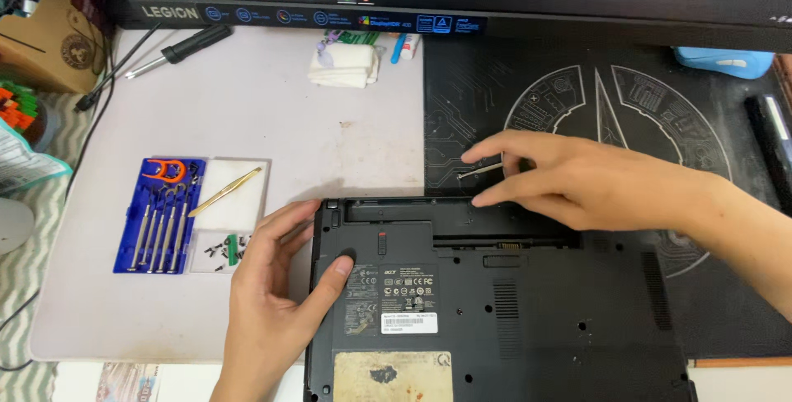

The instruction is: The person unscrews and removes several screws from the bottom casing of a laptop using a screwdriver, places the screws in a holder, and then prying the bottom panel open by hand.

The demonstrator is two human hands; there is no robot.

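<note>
Colours here: the upturned laptop (503, 303) in the lower middle is matte black, with a white sticker and a worn tan patch near the bottom edge. Under it on the right, a black mat (627, 105) with a thin white circuit-style line pattern. Left half is a pale grey pad (247, 105). Blue screwdriver tray (157, 216) at left, with an orange tool on top and gold tweezers (224, 191) beside it. Light blue mouse (724, 62) upper right.

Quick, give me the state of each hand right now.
Left hand: open, flat on the upside-down laptop, thumb on its base, gripping nothing.
Right hand: pinching a small screwdriver at the laptop's top edge.
</note>
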